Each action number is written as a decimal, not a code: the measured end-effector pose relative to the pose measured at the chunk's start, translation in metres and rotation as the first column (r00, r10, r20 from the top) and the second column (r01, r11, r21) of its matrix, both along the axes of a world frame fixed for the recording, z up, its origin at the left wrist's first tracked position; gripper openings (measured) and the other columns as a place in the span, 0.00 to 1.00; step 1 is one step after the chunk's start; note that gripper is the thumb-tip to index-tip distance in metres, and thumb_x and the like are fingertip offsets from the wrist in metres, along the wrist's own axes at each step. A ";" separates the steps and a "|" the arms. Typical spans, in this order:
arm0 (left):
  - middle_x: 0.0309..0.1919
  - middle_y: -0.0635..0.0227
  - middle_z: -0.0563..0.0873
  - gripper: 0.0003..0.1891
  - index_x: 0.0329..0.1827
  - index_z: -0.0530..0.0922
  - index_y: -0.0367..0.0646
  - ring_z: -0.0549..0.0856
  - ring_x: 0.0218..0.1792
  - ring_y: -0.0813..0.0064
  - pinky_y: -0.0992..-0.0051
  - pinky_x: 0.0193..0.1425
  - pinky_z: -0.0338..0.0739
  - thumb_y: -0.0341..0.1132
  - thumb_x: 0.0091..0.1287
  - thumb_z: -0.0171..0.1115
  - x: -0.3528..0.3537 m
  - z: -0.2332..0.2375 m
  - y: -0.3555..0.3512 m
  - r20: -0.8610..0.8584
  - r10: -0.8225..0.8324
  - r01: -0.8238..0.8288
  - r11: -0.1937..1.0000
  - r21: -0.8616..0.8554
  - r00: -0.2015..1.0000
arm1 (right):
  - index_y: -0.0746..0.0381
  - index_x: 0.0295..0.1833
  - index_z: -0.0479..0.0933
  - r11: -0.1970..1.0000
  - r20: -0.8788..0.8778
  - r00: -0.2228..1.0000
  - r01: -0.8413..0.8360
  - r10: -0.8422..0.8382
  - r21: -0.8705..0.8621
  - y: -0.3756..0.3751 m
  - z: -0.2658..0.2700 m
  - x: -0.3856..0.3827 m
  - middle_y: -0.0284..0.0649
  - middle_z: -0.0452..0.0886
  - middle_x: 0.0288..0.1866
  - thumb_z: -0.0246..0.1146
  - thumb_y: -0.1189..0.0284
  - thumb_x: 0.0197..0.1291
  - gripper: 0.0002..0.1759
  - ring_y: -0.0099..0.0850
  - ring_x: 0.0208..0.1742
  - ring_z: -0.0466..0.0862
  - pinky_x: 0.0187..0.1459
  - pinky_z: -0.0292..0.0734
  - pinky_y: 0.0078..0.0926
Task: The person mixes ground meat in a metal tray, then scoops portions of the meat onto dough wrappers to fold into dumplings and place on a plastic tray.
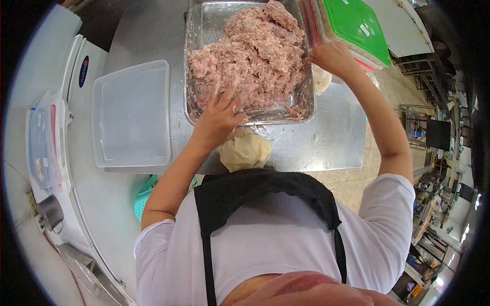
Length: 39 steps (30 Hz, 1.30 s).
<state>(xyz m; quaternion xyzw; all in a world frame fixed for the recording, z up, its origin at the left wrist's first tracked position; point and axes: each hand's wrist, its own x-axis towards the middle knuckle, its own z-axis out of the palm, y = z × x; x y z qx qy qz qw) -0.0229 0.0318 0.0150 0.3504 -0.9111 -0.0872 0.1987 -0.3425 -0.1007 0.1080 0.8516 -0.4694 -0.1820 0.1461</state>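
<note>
A metal tray (245,121) holds a large mound of raw ground meat (250,58). My left hand (219,121) reaches over the tray's near-left edge with its fingers spread, their tips against the meat. Just below that hand, between the tray and my apron, sits a pale yellow, dough-like lump (246,150). My right hand (334,58) is at the tray's right rim with its fingers bent together; what they grip, if anything, is hidden. Beneath it, a pale round thing (321,79) shows only in part.
On the steel table (337,137), a translucent plastic lid or shallow box (131,115) lies left of the tray. A container with a green lid (357,28) stands at the back right. A white appliance (84,137) runs along the left; a turquoise basket (145,196) is below the table.
</note>
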 end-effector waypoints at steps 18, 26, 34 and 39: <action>0.73 0.59 0.62 0.09 0.40 0.85 0.47 0.59 0.73 0.53 0.54 0.75 0.51 0.38 0.61 0.67 0.019 0.006 -0.015 -0.647 0.169 -0.064 0.981 0.182 0.744 | 0.62 0.26 0.80 0.975 0.133 0.976 0.153 -0.175 0.159 0.166 0.004 0.028 0.46 0.82 0.25 0.57 0.71 0.56 0.10 0.44 0.30 0.85 0.32 0.79 0.42; 0.72 0.50 0.62 0.17 0.56 0.78 0.45 0.58 0.73 0.49 0.53 0.74 0.50 0.44 0.70 0.55 0.038 -0.015 -0.041 -0.607 0.272 -0.309 0.950 0.045 0.747 | 0.69 0.37 0.78 0.763 0.438 0.698 0.242 -0.566 0.600 0.113 -0.008 0.046 0.59 0.81 0.33 0.53 0.55 0.68 0.24 0.55 0.37 0.81 0.40 0.75 0.45; 0.75 0.54 0.56 0.27 0.69 0.68 0.49 0.51 0.75 0.45 0.50 0.77 0.42 0.51 0.71 0.49 0.028 -0.012 -0.035 -0.306 0.330 -0.353 0.935 -0.022 0.893 | 0.65 0.39 0.79 0.938 0.437 0.840 0.346 -0.322 0.026 0.064 -0.017 0.050 0.54 0.83 0.33 0.53 0.63 0.66 0.16 0.51 0.41 0.84 0.42 0.77 0.49; 0.73 0.53 0.60 0.26 0.69 0.67 0.47 0.55 0.74 0.47 0.52 0.77 0.42 0.50 0.72 0.47 0.033 -0.014 -0.037 -0.464 0.305 -0.305 0.949 0.078 0.831 | 0.61 0.34 0.81 0.958 0.262 0.949 0.227 -0.177 -0.175 0.104 0.059 0.058 0.47 0.83 0.33 0.58 0.62 0.61 0.14 0.45 0.37 0.84 0.36 0.78 0.44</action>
